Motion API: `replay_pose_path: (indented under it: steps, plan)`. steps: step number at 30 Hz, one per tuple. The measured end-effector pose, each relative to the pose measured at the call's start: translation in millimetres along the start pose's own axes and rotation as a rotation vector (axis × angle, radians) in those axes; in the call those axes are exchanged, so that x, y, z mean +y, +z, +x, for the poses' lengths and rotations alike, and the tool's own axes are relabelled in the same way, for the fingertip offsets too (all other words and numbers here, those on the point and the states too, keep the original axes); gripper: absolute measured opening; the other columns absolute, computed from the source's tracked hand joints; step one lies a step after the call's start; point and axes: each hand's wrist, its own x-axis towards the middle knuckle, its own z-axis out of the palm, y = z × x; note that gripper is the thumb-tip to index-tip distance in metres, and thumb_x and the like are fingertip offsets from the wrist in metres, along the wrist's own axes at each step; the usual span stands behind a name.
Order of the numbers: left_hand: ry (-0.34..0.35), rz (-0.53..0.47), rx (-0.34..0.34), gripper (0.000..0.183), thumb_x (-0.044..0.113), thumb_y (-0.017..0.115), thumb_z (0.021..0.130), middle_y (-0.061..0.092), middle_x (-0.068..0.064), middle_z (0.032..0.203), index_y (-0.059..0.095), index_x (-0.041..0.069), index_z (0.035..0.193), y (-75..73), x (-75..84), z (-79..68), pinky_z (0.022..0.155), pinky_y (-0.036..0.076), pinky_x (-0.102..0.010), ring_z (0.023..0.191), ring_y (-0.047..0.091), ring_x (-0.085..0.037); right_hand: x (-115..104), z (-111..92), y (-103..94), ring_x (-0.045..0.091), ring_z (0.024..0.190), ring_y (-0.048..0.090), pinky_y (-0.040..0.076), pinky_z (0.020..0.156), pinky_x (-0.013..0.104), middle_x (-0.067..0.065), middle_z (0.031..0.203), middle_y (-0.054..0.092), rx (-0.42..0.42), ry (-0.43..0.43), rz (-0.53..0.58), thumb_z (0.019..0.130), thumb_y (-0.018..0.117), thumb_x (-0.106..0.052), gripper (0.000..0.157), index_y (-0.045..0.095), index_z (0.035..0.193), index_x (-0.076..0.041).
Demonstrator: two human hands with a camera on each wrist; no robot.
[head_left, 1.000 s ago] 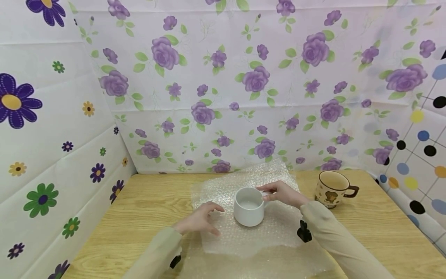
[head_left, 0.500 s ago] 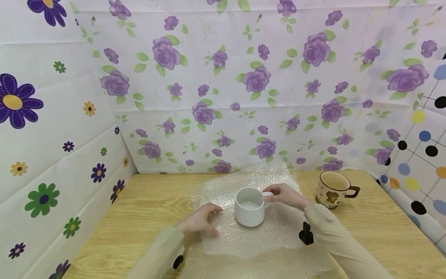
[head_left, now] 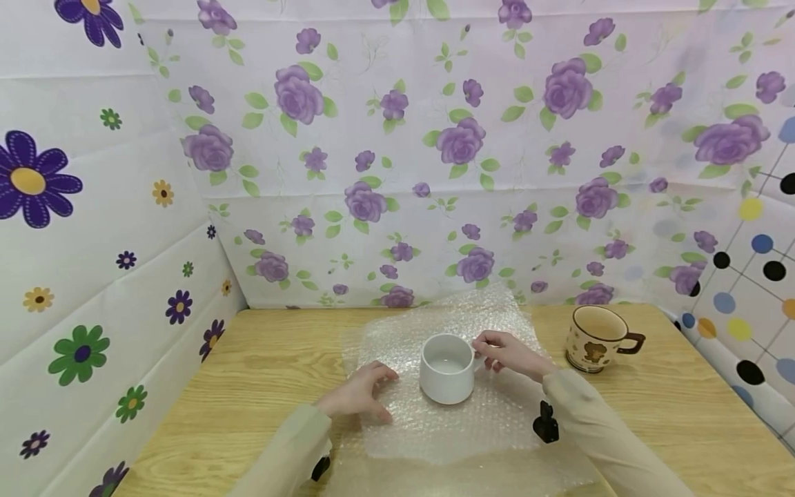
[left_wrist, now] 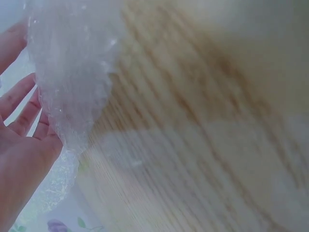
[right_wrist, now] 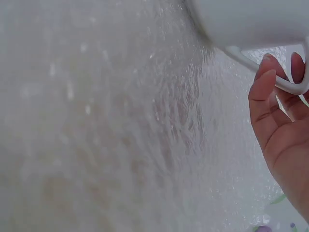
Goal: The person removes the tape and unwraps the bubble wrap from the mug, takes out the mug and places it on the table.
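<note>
A white mug [head_left: 447, 379] stands upright on a sheet of bubble wrap [head_left: 397, 435], its handle toward the right. My right hand [head_left: 509, 353] holds that handle; in the right wrist view, the fingers of the hand [right_wrist: 282, 133] curl at the handle [right_wrist: 292, 88], under the mug's side [right_wrist: 251, 21]. To the mug's left, my left hand [head_left: 357, 395] hovers at the left part of the wrap, apart from the mug. Its fingers are spread and loosely bent, holding nothing. The left wrist view has the hand [left_wrist: 26, 157] close beside the wrap [left_wrist: 72, 72].
A cream mug [head_left: 585, 352] with a brown bear print and brown handle stands on the wooden table [head_left: 279, 352], right of the wrap. Flowered cloth [head_left: 373, 138] rises behind the table, with patterned cloth at both sides.
My right hand's fingers have shifted from pinching the handle's top to curling around it from the side. The left hand and the mug stay nearly still.
</note>
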Motion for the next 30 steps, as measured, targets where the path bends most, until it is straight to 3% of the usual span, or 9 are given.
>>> replay_pose_path:
  steps: [6, 14, 24, 30]
  plan:
    - [-0.007, -0.004, 0.003, 0.068, 0.016, 0.085, 0.059, 0.048, -0.013, 0.110, 0.052, -0.004, 0.115, 1.2, 2.1, -1.1, 0.086, 0.039, -0.039, 0.101, 0.045, -0.031, -1.9, -1.5, 1.8, 0.020, 0.066, 0.049, 0.043, 0.058, 0.030, 0.018, 0.083, 0.051, -0.021, 0.016, 0.051, 0.096, 0.047, -0.026, 0.031, 0.050, 0.090, 0.004]
    - [-0.005, -0.004, 0.014, 0.069, 0.016, 0.085, 0.057, 0.048, -0.012, 0.109, 0.053, -0.005, 0.114, 1.4, 2.7, -0.5, 0.085, 0.040, -0.039, 0.100, 0.046, -0.031, 0.5, -2.7, -1.1, 0.020, 0.063, 0.045, 0.039, 0.057, 0.031, 0.009, 0.071, 0.047, -0.071, 0.025, 0.113, 0.095, 0.048, -0.026, 0.039, 0.045, 0.089, 0.012]
    - [-0.017, 0.000, 0.011, 0.068, 0.020, 0.085, 0.058, 0.049, -0.011, 0.110, 0.054, -0.002, 0.114, 1.9, 0.9, -0.4, 0.087, 0.039, -0.038, 0.102, 0.046, -0.031, -0.9, -8.8, -3.1, 0.019, 0.063, 0.046, 0.040, 0.057, 0.028, 0.006, 0.071, 0.046, -0.122, 0.006, 0.145, 0.097, 0.045, -0.020, 0.031, 0.045, 0.083, 0.007]
    - [-0.020, 0.009, 0.011, 0.067, 0.019, 0.085, 0.058, 0.049, -0.010, 0.109, 0.054, -0.001, 0.113, 1.3, 0.5, 0.1, 0.087, 0.039, -0.038, 0.102, 0.046, -0.030, -8.1, -13.9, -6.0, 0.020, 0.064, 0.047, 0.042, 0.058, 0.029, 0.007, 0.072, 0.047, -0.126, -0.014, 0.119, 0.096, 0.047, -0.023, 0.036, 0.045, 0.087, 0.012]
